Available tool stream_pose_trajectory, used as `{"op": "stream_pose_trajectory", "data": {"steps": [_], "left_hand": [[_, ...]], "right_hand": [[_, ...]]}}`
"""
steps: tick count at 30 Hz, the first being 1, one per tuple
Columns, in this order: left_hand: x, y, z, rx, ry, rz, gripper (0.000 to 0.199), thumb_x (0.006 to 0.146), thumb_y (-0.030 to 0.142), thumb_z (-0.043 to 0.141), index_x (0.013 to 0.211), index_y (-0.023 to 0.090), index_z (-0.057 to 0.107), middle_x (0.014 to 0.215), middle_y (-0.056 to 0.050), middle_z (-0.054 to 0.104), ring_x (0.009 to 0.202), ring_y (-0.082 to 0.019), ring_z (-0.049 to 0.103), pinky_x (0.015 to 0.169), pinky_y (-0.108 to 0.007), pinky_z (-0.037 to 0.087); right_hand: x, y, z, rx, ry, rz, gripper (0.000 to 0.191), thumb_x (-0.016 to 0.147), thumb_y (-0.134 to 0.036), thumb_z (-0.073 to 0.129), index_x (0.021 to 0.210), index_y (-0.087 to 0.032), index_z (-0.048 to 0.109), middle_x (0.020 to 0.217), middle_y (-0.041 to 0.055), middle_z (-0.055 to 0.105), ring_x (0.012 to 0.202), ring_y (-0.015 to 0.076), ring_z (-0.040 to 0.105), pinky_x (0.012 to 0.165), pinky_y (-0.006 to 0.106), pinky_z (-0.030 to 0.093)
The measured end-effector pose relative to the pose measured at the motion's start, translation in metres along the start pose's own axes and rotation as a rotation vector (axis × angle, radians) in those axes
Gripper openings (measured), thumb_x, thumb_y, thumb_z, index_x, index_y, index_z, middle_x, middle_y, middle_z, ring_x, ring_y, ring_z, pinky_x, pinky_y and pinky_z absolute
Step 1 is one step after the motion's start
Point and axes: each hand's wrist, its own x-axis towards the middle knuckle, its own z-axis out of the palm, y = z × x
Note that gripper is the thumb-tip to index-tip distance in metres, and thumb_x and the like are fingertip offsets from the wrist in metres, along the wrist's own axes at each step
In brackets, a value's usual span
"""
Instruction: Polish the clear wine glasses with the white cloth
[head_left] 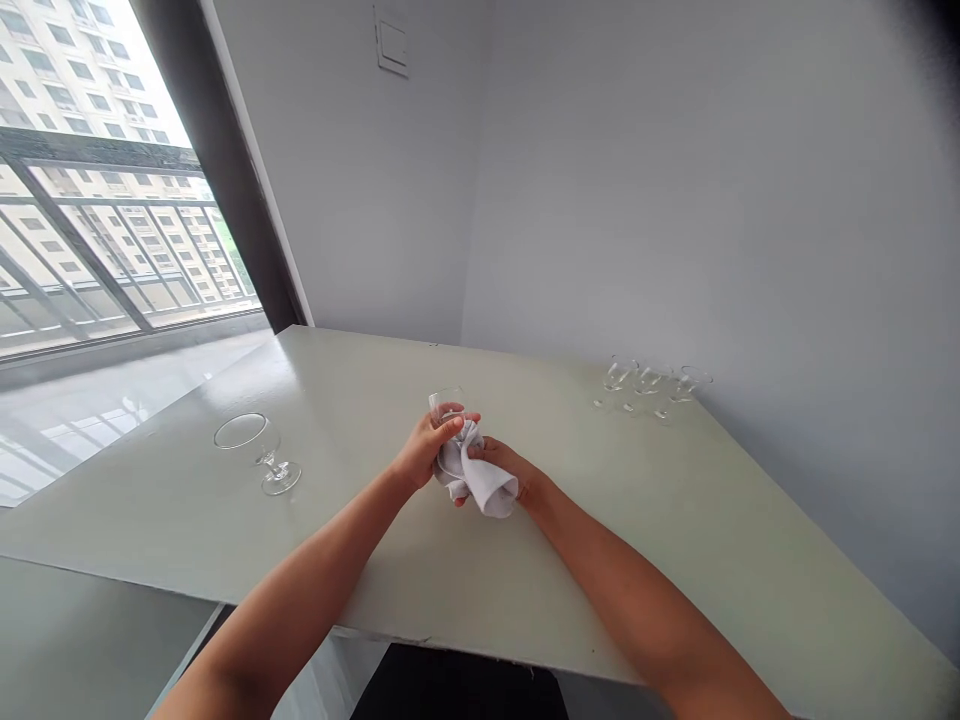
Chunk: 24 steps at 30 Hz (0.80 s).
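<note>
Pale grey-green tabletop (570,590) against grey-white walls; clock refs are from the hands, 12 = far table edge. Going left to right: at 10 o'clock, a large window (97,230) with a balcony railing (112,250) and an apartment block (97,80) beyond it, its light reflecting off the glossy table. At 9 o'clock, well apart from the hands, sits a single coupe-style stemmed glass (255,450), seemingly lying on its side, though the wide-angle view makes that uncertain. Center: left hand (431,447) has its fingers closed around the bowl of a second stemmed glass (448,400), with the rim showing above them. White cloth (480,475) is bunched around the lower glass and stem, so the stem and foot are hidden. Right hand (499,465) is pressed into the cloth from the far right side, fingers closed on it; whether it contacts the glass directly is hidden. Hands are together, both clamped on the cloth-wrapped glass, held just above the table. At 2 o'clock, near the far edge, three stemmed glasses (649,388) stand in a tight group by the wall (750,200). State so far: one glass in hand, one alone at left, three grouped at right; no visible difference between them at this resolution.
</note>
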Motion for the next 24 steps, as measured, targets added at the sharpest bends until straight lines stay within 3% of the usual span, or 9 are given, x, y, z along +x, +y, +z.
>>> {"op": "stream_pose_trajectory", "data": {"steps": [4,9,13,15,17,20,24], "left_hand": [[0.004,-0.003,-0.002,0.104,0.172,0.068,0.054,0.06,0.037,0.073,0.102,0.016,0.047,0.104,-0.014,0.062,0.086,-0.02,0.059,0.079,-0.033,0.043],[0.008,-0.005,-0.004,0.125,0.327,0.163,0.053,0.058,0.037,0.073,0.098,0.016,0.046,0.099,-0.013,0.064,0.088,-0.021,0.061,0.082,-0.037,0.042],[0.01,0.003,-0.01,0.108,0.46,0.31,0.053,0.061,0.037,0.072,0.101,0.017,0.044,0.104,-0.013,0.061,0.089,-0.023,0.062,0.081,-0.039,0.044],[0.009,0.005,-0.01,0.121,0.5,0.387,0.051,0.063,0.035,0.07,0.102,0.02,0.042,0.109,-0.012,0.058,0.091,-0.022,0.062,0.082,-0.038,0.044],[0.006,0.003,-0.006,0.122,0.508,0.459,0.049,0.065,0.032,0.069,0.103,0.022,0.039,0.111,-0.01,0.056,0.093,-0.021,0.061,0.083,-0.037,0.045],[0.002,-0.008,0.005,0.116,0.447,0.536,0.052,0.065,0.029,0.07,0.104,0.024,0.036,0.112,-0.009,0.053,0.095,-0.021,0.061,0.086,-0.038,0.046],[-0.003,-0.023,0.019,0.164,0.342,0.571,0.051,0.067,0.026,0.068,0.106,0.025,0.036,0.116,-0.008,0.048,0.101,-0.021,0.058,0.089,-0.039,0.046]], "right_hand": [[0.004,-0.011,-0.012,-0.232,0.082,0.025,0.031,0.062,-0.035,0.072,0.081,-0.012,0.061,0.071,0.0017,0.06,0.063,0.0136,0.056,0.059,0.027,0.044],[0.001,-0.025,-0.034,-0.444,0.196,-0.053,0.028,0.061,-0.035,0.071,0.078,-0.013,0.067,0.074,0.0007,0.063,0.067,0.0128,0.055,0.065,0.026,0.041],[-0.008,-0.033,-0.062,-0.255,0.34,-0.097,0.03,0.057,-0.037,0.075,0.075,-0.014,0.066,0.072,0.0005,0.063,0.066,0.0132,0.055,0.066,0.027,0.041],[-0.008,-0.031,-0.065,-0.115,0.369,-0.093,0.033,0.059,-0.043,0.073,0.074,-0.015,0.064,0.072,0.002,0.063,0.067,0.0141,0.056,0.066,0.027,0.042],[-0.002,-0.023,-0.054,-0.028,0.36,-0.092,0.037,0.062,-0.049,0.068,0.075,-0.015,0.063,0.074,0.0037,0.064,0.068,0.0153,0.056,0.065,0.028,0.042],[0.014,-0.005,-0.019,0.036,0.339,-0.124,0.038,0.063,-0.049,0.067,0.08,-0.016,0.06,0.076,0.0041,0.063,0.071,0.0169,0.057,0.066,0.028,0.043],[0.028,0.013,0.016,0.098,0.524,-0.194,0.028,0.067,-0.044,0.061,0.076,-0.018,0.055,0.064,0.0008,0.058,0.065,0.0165,0.055,0.059,0.027,0.041]]}}
